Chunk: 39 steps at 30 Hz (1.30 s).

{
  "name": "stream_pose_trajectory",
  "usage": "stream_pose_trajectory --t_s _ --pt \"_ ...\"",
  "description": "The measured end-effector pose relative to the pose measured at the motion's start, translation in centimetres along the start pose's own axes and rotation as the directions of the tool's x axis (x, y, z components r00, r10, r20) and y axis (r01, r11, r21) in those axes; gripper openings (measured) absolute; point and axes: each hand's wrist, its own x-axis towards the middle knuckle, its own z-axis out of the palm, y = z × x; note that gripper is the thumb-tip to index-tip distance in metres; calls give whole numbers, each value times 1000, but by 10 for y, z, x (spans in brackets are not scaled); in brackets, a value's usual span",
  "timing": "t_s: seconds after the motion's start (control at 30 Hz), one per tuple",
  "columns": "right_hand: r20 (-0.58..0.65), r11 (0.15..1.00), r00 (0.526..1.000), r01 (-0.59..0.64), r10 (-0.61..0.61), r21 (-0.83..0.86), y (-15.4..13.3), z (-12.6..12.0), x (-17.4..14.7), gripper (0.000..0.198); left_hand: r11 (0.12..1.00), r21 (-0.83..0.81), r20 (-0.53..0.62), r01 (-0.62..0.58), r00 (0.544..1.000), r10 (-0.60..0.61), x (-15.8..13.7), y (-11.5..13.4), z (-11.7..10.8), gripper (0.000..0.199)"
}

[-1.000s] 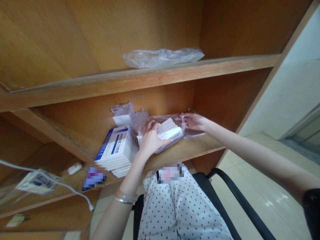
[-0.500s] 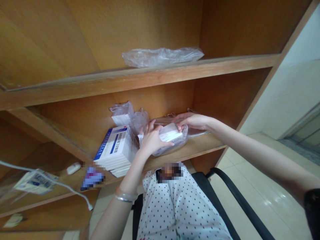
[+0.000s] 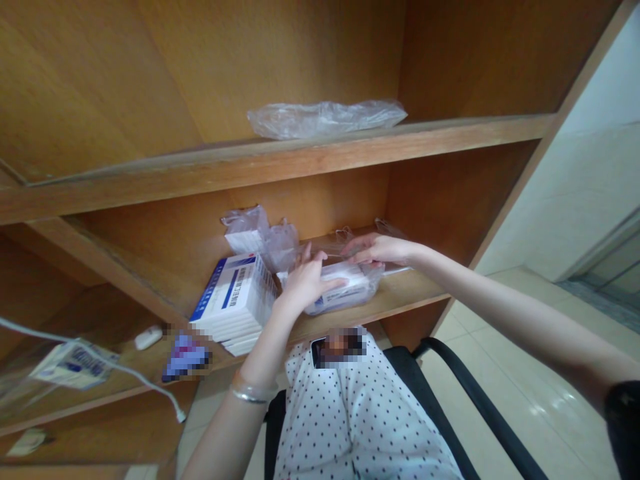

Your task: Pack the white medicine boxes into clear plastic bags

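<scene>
A clear plastic bag (image 3: 367, 288) with white boxes (image 3: 350, 283) inside lies on the middle shelf. My left hand (image 3: 307, 280) is at its left end, thumb laid across the top and fingers curled behind. On the bag's far right side, the bent fingers of my right hand (image 3: 380, 250) grip the loose film at its edge; their tips are partly hidden. Left of my left hand is a stack of white and blue boxes (image 3: 230, 293). Behind that stack sit small knotted plastic bags (image 3: 250, 227), one with a white box in it.
A crumpled clear bag (image 3: 325, 119) lies on the upper shelf (image 3: 300, 157). A white cable (image 3: 140, 377) hangs across the left compartment, near a box in clear wrap (image 3: 75, 365). A phone (image 3: 317, 353) rests on my lap, and a black chair armrest (image 3: 480, 400) curves at right.
The boxes in the bag have settled lower and flatter inside it. My right hand has shifted from the boxes to the film at the bag's far edge. My left hand stays nearly in place.
</scene>
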Motion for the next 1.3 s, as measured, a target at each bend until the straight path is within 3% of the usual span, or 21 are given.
stream_pose_trajectory --t_s 0.07,0.17,0.23,0.37,0.43,0.53,0.67,0.77,0.83,0.9,0.97,1.07,1.2,1.3 --pt "-115 995 993 -8 -4 -104 1 -2 -3 39 987 151 -152 53 988 -30 -7 5 -11 50" --pt "-315 954 947 -42 -56 -298 0 -5 -9 42 910 361 -346 201 936 -70 -17 6 -22 49" --pt "-394 912 912 -64 -111 -405 -1 -6 -12 44 845 463 -357 267 929 -98 -22 3 -25 44" --pt "-473 842 862 -112 -183 -529 -8 -6 -18 44 782 560 -218 272 960 -178 -28 3 -33 23" --pt "-506 838 842 -130 -189 -530 -14 -8 -21 44 804 502 -229 318 946 -230 -28 7 -43 29" --pt "-570 830 800 -184 -185 -527 -24 -15 -25 40 886 289 -289 364 915 -282 -25 10 -61 31" --pt "-641 824 731 -202 -233 -530 -36 -30 -22 29 960 -104 -274 260 921 -279 -13 0 -74 26" --pt "-671 853 712 -205 -207 -480 -40 -35 -16 16 894 -395 -275 213 901 -336 -7 -8 -74 22" --pt "-662 865 742 -261 -105 -429 -38 -37 -15 12 784 -583 -227 216 882 -412 -6 -9 -73 16" --pt "-616 867 787 -322 21 -382 -35 -39 -16 28 655 -719 -154 233 865 -477 -7 -9 -73 13" --pt "-543 885 836 -311 80 -347 -33 -42 -18 37 570 -794 -142 210 849 -510 -8 -7 -71 13" --pt "-453 960 890 -160 41 -229 -36 -45 -21 31 624 -779 -309 63 827 -469 -7 -3 -63 16" --pt "-478 998 878 -4 33 62 -48 -30 -13 20 737 -666 -486 -116 817 -310 -1 2 -46 23" --pt "-519 970 854 112 16 214 -51 -7 2 16 665 -711 -473 -228 855 -213 7 1 -30 19"
